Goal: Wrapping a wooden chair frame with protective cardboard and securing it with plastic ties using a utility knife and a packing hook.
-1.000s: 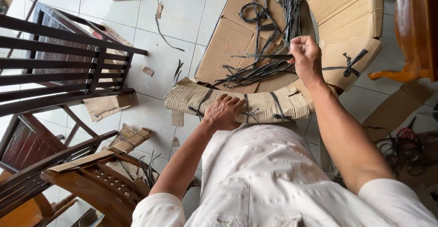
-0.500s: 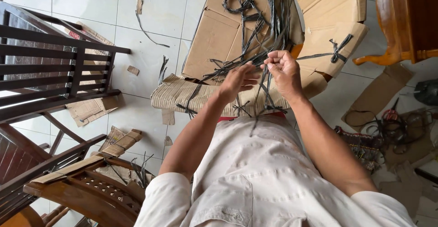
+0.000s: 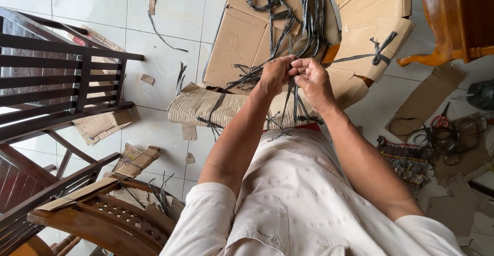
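1. Your left hand and right hand are meeting in front of you, knuckles nearly touching, above the cardboard-wrapped bundle.
2. Both are pinching the same dark strap: your left fingers are closing together on its upper end, and your right fingers are curling shut around it just beside them.
3. The strap is hanging down from your grip, its thin strands trailing across the bundle's near edge and ending in a loose frayed tail over your pale shirt.
4. The bundle is lying flat across the tiled floor, already carrying dark ties; one knotted tie is sitting toward its left part.
5. Beyond your hands, a heap of loose dark straps is sprawling over a flattened cardboard sheet.
6. To the right of that, another cardboard piece with a knotted strap is resting near a curved wooden furniture leg.
7. On your left, a dark slatted wooden chair is standing well apart from the bundle, with a carved brown chair part wrapped in cardboard strips nearer to you.
8. Cardboard scraps are lying scattered on the tiles, and a tangle of cords is sitting off to your right.
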